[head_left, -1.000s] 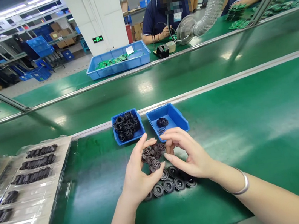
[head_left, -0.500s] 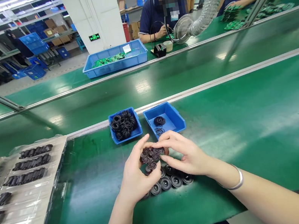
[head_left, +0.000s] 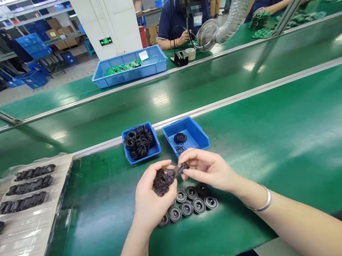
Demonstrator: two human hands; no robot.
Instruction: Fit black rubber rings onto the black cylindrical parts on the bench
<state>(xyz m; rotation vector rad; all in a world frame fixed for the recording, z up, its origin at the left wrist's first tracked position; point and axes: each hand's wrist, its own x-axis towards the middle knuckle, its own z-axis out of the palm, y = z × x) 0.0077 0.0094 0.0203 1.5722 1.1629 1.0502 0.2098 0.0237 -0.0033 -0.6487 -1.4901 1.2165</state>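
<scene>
Your left hand [head_left: 149, 196] cups small dark swirl-ribbed discs [head_left: 164, 179]; slackening could spill some. Your right hand [head_left: 211, 171] apparently pinches one.

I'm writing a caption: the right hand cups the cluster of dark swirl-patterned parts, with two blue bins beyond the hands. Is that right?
Not quite: the head view shows the left hand cupping the cluster of dark swirl-patterned parts, not the right hand. Two blue bins do stand beyond the hands.
</scene>
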